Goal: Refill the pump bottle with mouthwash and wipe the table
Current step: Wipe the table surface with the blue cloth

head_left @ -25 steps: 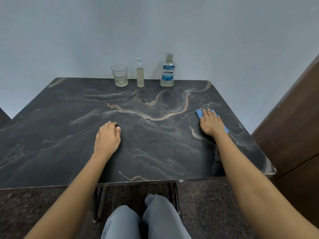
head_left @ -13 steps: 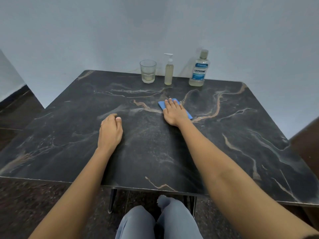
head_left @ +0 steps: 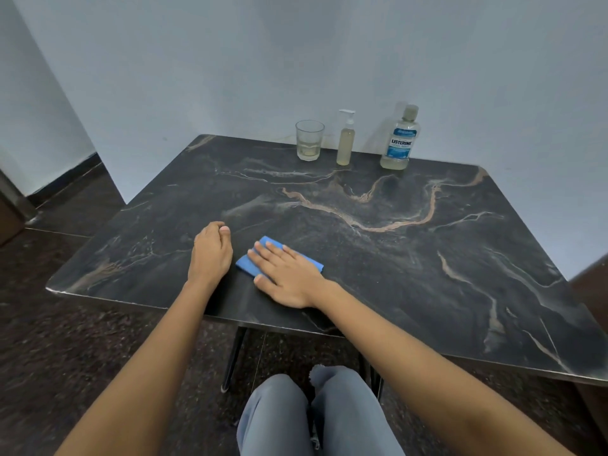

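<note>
1. Your right hand (head_left: 286, 274) lay flat on the folded blue cloth (head_left: 245, 264), fingers straight and spread, palm pressing down. No grasp, just pressure. That's prob. why it sat that way: a flat palm drags the whole cloth across the surface w/o bunching it.
2. Your left hand (head_left: 210, 255) rested on the dark marble-pattern table top (head_left: 427, 258) just beside the cloth. Its fingers were loosely curled and it held nothing. Looked like a brace for your lean, not a working hand.
3. The cloth was on the near-left part of the table, close to the front edge and well apart from the containers.
4. The small clear pump bottle w/ white pump head (head_left: 345, 143) stood upright at the far edge by the wall, pump on, pale yellowish liquid up most of its body. I'd judge the refill part done and the wipe in hand.
5. It stood between the clear glass tumbler (head_left: 309, 141) on its left and the clear mouthwash bottle w/ blue label (head_left: 399, 143) on its right. The bottle was capped, w/ only a little liquid at the bottom. The tumbler held a little pale liquid.
6. All three were lined up at the back, prob. to leave the rest of the table free for wiping.
7. Count: 1 cloth, 1 tumbler, 1 pump bottle, 1 mouthwash bottle, so 3 containers. 2 hands, neither holding anything.
</note>
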Demonstrator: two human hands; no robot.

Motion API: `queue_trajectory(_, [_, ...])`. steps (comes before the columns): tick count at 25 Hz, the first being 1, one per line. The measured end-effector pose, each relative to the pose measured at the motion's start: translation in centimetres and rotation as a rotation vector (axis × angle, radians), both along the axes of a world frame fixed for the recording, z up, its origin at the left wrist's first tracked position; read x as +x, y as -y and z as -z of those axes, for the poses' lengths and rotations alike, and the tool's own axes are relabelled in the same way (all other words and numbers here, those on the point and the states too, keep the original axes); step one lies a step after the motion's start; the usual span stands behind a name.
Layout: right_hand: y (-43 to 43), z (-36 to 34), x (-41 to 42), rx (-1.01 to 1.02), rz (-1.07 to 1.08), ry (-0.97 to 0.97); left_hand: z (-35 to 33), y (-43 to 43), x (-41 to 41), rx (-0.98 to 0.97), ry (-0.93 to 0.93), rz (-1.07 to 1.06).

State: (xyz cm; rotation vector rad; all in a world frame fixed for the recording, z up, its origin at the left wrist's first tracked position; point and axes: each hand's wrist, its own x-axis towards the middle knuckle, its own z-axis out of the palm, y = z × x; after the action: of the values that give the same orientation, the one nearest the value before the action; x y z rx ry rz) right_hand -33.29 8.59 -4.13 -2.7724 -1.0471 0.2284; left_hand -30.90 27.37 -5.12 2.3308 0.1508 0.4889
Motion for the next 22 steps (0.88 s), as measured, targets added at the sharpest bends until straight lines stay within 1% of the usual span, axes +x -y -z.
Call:
queue_trajectory(3, [0.0, -0.2, -3.7, -0.017, -0.084, -0.005, -0.2, -0.4, -1.4, -0.019, -0.005, 0.012])
queue_trajectory(7, [0.6, -0.4, -6.9, -0.087, -0.216, 0.050, -0.8, -0.7, -2.6, -0.061, -0.044, 0.020])
queue_trajectory(8, [0.7, -0.5, -7.5, -0.086, -0.241, 0.024, -0.9, -0.9, -2.9, -0.068, -0.053, 0.025])
queue_trajectory(9, [0.8, -0.8, -7.9, -0.066, -0.261, -0.048, -1.0, -1.1, -3.0, -0.072, -0.064, 0.027])
queue_trajectory(10, [0.9, -1.5, -8.0, -0.018, -0.258, -0.174, -1.0, -1.4, -3.1, -0.072, -0.075, 0.028])
queue_trajectory(12, [1.0, -3.7, -7.2, 0.140, -0.173, -0.456, -1.1, -1.9, -3.0, -0.068, -0.093, 0.029])
queue_trajectory(13, [1.1, -5.0, -6.3, 0.214, -0.116, -0.510, -1.1, -2.1, -2.9, -0.065, -0.099, 0.030])
queue_trajectory(14, [1.0, -6.3, -5.2, 0.270, -0.068, -0.487, -1.2, -2.3, -2.7, -0.066, -0.104, 0.030])
queue_trajectory(17, [0.4, -9.8, -0.6, 0.388, 0.034, -0.323, -1.3, -3.0, -1.4, -0.070, -0.118, 0.014])
queue_trajectory(20, [-1.3, -11.8, 5.3, 0.431, 0.108, -0.164, -1.2, -3.5, 0.5, -0.021, -0.115, 0.008])
queue_trajectory(22, [-2.7, -12.1, 9.7, 0.439, 0.188, -0.023, -1.1, -4.0, 2.1, 0.004, -0.099, 0.008])
